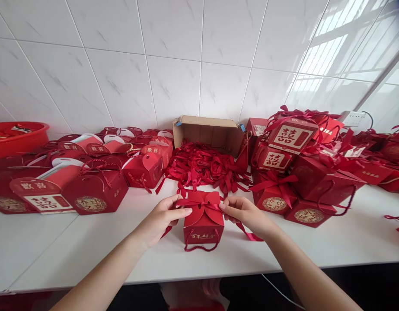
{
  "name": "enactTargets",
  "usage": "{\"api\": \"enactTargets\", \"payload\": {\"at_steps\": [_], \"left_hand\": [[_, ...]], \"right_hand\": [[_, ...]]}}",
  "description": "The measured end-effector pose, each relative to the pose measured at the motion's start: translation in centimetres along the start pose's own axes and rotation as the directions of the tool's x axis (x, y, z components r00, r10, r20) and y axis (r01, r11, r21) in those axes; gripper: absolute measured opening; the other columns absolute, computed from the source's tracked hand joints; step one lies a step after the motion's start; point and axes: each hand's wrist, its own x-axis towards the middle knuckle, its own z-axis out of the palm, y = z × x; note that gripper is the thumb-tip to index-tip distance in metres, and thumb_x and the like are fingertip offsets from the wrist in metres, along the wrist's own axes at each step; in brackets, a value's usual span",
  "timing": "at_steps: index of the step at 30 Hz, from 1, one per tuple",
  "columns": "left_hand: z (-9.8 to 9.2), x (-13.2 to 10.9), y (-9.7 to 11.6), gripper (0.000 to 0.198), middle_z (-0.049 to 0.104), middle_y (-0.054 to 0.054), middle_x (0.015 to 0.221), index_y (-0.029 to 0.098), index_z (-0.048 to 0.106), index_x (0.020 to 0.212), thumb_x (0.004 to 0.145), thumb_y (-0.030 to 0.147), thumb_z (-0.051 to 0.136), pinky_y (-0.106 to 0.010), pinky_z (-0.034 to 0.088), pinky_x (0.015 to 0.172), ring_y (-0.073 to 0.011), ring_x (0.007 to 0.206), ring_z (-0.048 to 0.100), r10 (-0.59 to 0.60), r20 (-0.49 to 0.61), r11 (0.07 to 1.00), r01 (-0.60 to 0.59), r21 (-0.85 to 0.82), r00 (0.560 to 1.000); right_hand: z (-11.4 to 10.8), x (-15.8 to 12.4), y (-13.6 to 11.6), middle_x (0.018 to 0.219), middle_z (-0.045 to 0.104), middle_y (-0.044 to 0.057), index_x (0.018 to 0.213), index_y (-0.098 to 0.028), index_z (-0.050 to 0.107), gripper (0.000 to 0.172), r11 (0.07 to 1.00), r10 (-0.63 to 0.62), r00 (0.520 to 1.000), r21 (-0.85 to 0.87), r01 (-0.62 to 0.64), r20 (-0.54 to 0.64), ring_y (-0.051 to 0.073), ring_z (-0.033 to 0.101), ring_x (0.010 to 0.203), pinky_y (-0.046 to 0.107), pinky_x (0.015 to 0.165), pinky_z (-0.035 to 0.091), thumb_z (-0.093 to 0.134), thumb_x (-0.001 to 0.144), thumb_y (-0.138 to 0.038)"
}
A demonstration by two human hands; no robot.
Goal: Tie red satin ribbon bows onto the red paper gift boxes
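A small red gift box [204, 229] with gold lettering and a twisted cord handle stands upright on the white table in front of me. Across its closed top lies a red ribbon [203, 204], crossed or knotted at the middle. My left hand [167, 216] pinches the ribbon at the box's left side, thumb lying along the top. On the right side my right hand [244, 212] pinches the ribbon between thumb and fingers, and a loose tail [249, 233] hangs below it onto the table.
Behind the box, a tipped cardboard carton [207, 123] spills a heap of red ribbons [209, 166]. Several red boxes [98, 190] crowd the left, near a red basin [20, 140]. Stacked ribboned boxes [293, 136] rise at the right. A power strip [353, 117] sits by the tiled wall.
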Motion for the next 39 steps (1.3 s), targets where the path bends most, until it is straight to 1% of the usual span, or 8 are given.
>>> {"api": "enactTargets", "payload": {"at_steps": [6,12,17,22,27,32,36,39], "left_hand": [[0.3,0.0,0.2,0.030,0.062,0.003,0.081,0.019,0.063,0.094,0.068,0.027,0.076,-0.018,0.031,0.054,-0.0074,0.063,0.048,-0.026,-0.023,1.000,0.026,-0.005,0.999],[-0.5,0.2,-0.3,0.026,0.063,0.002,0.074,0.018,0.064,0.084,0.066,0.030,0.079,-0.020,0.030,0.049,-0.0088,0.059,0.050,0.009,-0.004,1.000,-0.009,0.025,1.000],[-0.7,0.0,-0.3,0.021,0.064,0.002,0.071,0.020,0.065,0.083,0.071,0.033,0.077,-0.022,0.041,0.062,-0.0126,0.068,0.058,0.085,0.029,0.995,-0.087,0.057,0.996],[-0.9,-0.6,0.5,0.026,0.068,-0.003,0.088,0.020,0.064,0.090,0.075,0.040,0.072,-0.030,0.046,0.078,-0.0195,0.086,0.063,0.099,0.037,0.973,-0.104,0.206,0.994],[-1.1,-1.0,1.5,0.040,0.061,-0.006,0.115,0.025,0.057,0.106,0.072,0.043,0.072,-0.037,0.043,0.092,-0.0257,0.111,0.055,0.200,-0.030,0.882,-0.166,0.440,0.979],[1.6,-0.6,2.6,0.046,0.055,-0.007,0.123,0.026,0.051,0.110,0.072,0.040,0.072,-0.041,0.035,0.102,-0.0274,0.119,0.048,0.522,0.006,0.623,-0.386,0.681,0.853],[4.3,0.4,3.0,0.041,0.057,-0.010,0.118,0.023,0.048,0.106,0.072,0.030,0.070,-0.043,0.034,0.098,-0.0299,0.115,0.050,0.784,0.056,0.315,-0.474,0.823,0.619],[4.9,1.0,2.9,0.039,0.056,-0.011,0.120,0.023,0.044,0.106,0.072,0.021,0.064,-0.042,0.034,0.095,-0.0295,0.114,0.051,0.887,-0.007,0.226,-0.421,0.879,0.461]], "right_hand": [[0.5,0.0,-0.1,0.060,0.048,-0.003,0.067,-0.017,0.052,0.040,0.997,0.002,1.000,0.074,-0.002,0.008,0.008,0.039,0.054,0.023,0.052,0.028,0.065,0.079,-0.053],[-0.7,0.1,0.2,0.056,0.043,-0.005,0.065,-0.018,0.051,0.041,1.000,0.002,0.998,-0.014,-0.003,-0.066,0.008,0.035,0.051,0.023,0.050,0.027,0.067,0.076,-0.054],[-1.2,-0.2,-0.3,0.055,0.045,-0.004,0.065,-0.017,0.053,0.041,0.999,-0.016,0.998,-0.044,0.013,-0.067,0.009,0.044,0.054,0.023,0.054,0.033,0.071,0.073,-0.053],[-1.6,-0.7,-0.1,0.052,0.051,-0.002,0.062,-0.016,0.051,0.046,0.961,0.074,0.996,0.263,-0.086,0.057,0.008,0.042,0.048,0.023,0.050,0.031,0.064,0.079,-0.057],[-1.9,-1.7,-1.1,0.060,0.057,0.001,0.067,-0.015,0.062,0.029,0.874,-0.039,0.994,0.486,-0.016,0.102,0.011,0.053,0.058,0.025,0.062,0.041,0.072,0.078,-0.039],[-0.6,-1.6,-3.3,0.070,0.062,0.002,0.080,-0.016,0.070,0.019,0.880,-0.121,0.989,0.471,0.068,0.082,0.012,0.055,0.065,0.028,0.069,0.045,0.075,0.075,-0.034],[0.4,-1.1,-3.8,0.070,0.062,0.001,0.087,-0.017,0.068,0.025,0.906,-0.157,0.986,0.404,0.124,0.051,0.012,0.056,0.064,0.030,0.070,0.047,0.076,0.074,-0.036],[0.8,-0.8,-3.4,0.066,0.058,-0.001,0.095,-0.018,0.063,0.030,0.942,-0.187,0.982,0.282,0.179,0.001,0.013,0.058,0.064,0.030,0.069,0.046,0.074,0.076,-0.039]]}}
